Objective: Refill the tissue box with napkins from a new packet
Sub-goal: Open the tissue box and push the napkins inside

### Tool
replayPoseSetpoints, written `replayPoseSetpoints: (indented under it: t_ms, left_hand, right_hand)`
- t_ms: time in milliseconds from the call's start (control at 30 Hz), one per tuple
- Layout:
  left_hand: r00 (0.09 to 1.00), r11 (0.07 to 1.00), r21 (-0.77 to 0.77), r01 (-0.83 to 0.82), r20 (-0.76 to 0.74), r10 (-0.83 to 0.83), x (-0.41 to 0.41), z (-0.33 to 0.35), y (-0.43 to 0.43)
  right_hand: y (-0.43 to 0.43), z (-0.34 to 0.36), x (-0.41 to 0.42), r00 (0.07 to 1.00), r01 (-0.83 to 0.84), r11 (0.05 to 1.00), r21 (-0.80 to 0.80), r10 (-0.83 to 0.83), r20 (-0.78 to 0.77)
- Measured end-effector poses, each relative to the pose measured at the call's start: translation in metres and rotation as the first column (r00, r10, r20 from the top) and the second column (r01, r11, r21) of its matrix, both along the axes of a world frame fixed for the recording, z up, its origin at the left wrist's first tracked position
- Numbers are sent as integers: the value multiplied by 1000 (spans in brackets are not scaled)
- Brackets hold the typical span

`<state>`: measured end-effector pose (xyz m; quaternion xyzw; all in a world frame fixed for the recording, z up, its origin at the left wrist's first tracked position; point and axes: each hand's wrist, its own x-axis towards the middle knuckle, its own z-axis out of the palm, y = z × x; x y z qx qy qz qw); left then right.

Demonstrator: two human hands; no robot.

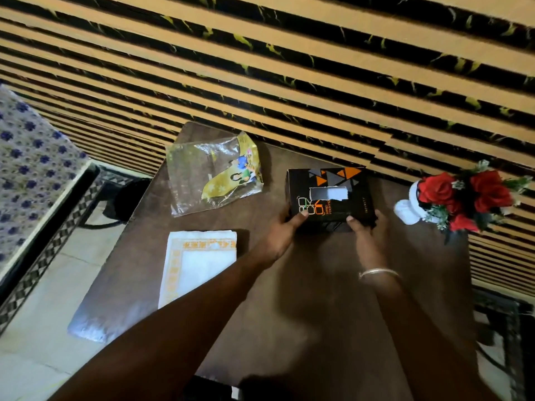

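Note:
A black tissue box (333, 183) with orange and grey triangles sits on the brown table (304, 299), its torn top slot showing white inside. My left hand (282, 231) grips the box's near left corner, thumb on top. My right hand (366, 230) holds the near right corner. A stack of white napkins (202, 264) with an orange border lies flat to the left of my left arm. The clear and yellow plastic packet (214, 176) lies crumpled and empty-looking at the table's far left.
A white vase of red roses (460, 196) stands at the table's right edge, close to the box. A striped wood-and-black wall runs behind the table. A bed with a blue-flowered cloth (31, 169) lies left, across a tiled floor gap.

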<state>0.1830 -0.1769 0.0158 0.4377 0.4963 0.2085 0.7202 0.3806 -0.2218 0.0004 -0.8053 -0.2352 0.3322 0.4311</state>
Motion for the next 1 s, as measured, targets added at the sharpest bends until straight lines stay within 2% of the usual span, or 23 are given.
replayPoseSetpoints:
  t_ms: [133, 233, 433, 500, 567, 633, 700, 767, 867, 933, 1000]
  left_hand:
    - [999, 998, 54, 17, -33, -16, -13, -4, -32]
    - [990, 996, 59, 63, -131, -55, -17, -5, -63]
    - [975, 976, 100, 194, -125, -181, -17, -3, -107]
    - [964, 966, 115, 232, -161, -213, -18, -5, -115]
    - [951, 950, 153, 272, -195, -241, -21, -13, -119]
    - [927, 923, 192, 333, -245, -283, -25, -17, -119]
    - [904, 894, 231, 385, -290, -314, -31, -15, -116]
    - [888, 868, 292, 402, -357, -291, -36, -15, -112]
    - [891, 800, 449, 399, -394, -224, -44, -13, -107]
    - [873, 746, 491, 449, -421, -248, -46, -10, -102]
    - [860, 728, 489, 481, -426, -282, -46, -7, -99]
  right_hand:
    - [-63, -1, -31, 993, 112, 992, 63, -109, -53]
    - [-109, 0, -47, 988, 150, 987, 58, -148, -32]
    - [-170, 1, -46, 934, 178, 984, -20, -163, 318]
    - [-178, -3, -45, 937, 188, 982, -28, -171, 304]
    - [-183, -13, -44, 957, 206, 978, -36, -193, 217]
    - [-190, -22, -44, 957, 209, 974, -91, -184, 226]
    - [-192, -18, -44, 928, 179, 973, -147, -117, 355]
    - [-180, -3, -47, 854, 97, 980, -177, 9, 520]
    - [-150, 17, -50, 742, -202, 959, -197, 281, 609]
    - [-125, 24, -48, 616, -416, 837, -356, 547, 566]
    - [-99, 30, -47, 451, -555, 665, -500, 746, 490]
